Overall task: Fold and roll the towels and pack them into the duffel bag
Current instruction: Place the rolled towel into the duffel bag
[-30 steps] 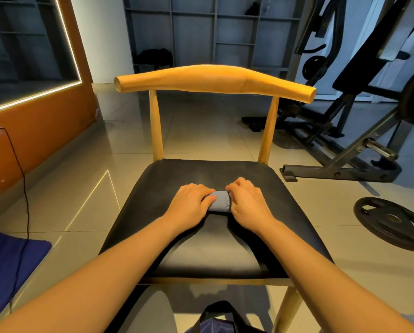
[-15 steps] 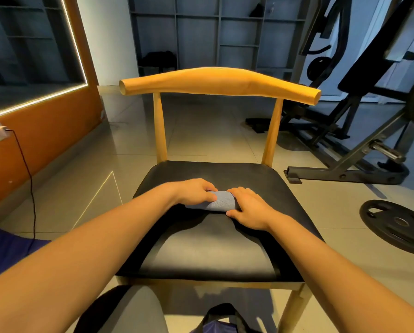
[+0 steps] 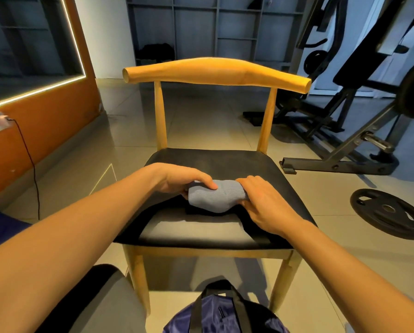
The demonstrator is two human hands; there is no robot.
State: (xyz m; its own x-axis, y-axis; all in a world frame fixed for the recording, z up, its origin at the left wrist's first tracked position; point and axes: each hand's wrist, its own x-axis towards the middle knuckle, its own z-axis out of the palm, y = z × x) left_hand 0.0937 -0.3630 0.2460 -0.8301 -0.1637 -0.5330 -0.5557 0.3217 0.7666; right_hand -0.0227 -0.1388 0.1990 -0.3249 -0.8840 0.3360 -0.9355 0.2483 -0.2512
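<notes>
A small grey-blue rolled towel [image 3: 215, 195] sits just above the black seat of a wooden chair [image 3: 225, 236]. My left hand [image 3: 177, 180] grips its left end, thumb on top and fingers curled beneath. My right hand [image 3: 263, 200] grips the right end, fingers wrapped round it. A blue duffel bag [image 3: 215, 313] with black handles stands on the floor below the chair's front edge, partly cut off by the bottom of the view.
The chair's curved wooden backrest [image 3: 215, 73] rises behind the towel. A weight bench frame [image 3: 345, 140] and a black weight plate [image 3: 388, 212] occupy the floor to the right. An orange wall with a socket and cable [image 3: 28, 155] lies left.
Both hands have closed round the rolled towel's ends and raised it slightly off the seat. The view has drawn back and tilted down, showing more of the duffel bag.
</notes>
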